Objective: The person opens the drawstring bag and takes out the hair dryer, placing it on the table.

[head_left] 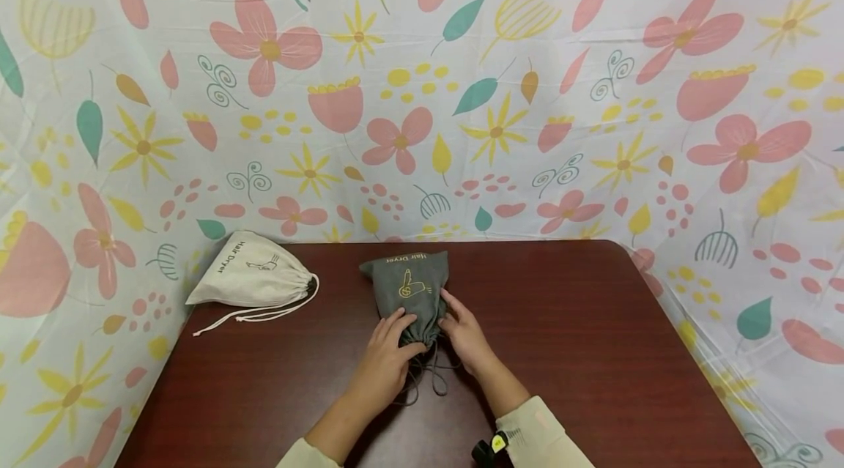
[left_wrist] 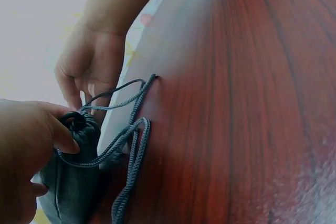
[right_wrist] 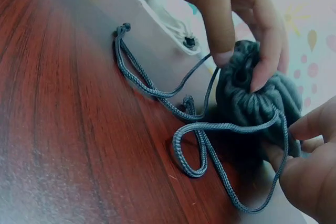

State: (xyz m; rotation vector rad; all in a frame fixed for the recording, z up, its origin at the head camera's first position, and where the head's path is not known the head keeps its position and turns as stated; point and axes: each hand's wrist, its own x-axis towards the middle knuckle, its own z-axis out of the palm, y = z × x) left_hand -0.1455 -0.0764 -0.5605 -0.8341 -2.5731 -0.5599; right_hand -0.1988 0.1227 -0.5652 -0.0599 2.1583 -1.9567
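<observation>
A dark grey drawstring bag with yellow "Hair Dryer" lettering and a dryer outline lies on the table, its gathered neck towards me. My left hand grips the neck end, thumb at the gathers and fingers over the top. On the bag's right side, my right hand holds the cloth between thumb and fingers. The right wrist view shows the puckered mouth with left fingertips right at its rim. Loose grey cords trail from the neck onto the tabletop. The bag's contents are hidden.
A cream drawstring bag, also marked "Hair Dryer", lies at the table's back left with its white cords hanging loose. The dark red wooden table meets a flower-print cloth at the back and sides.
</observation>
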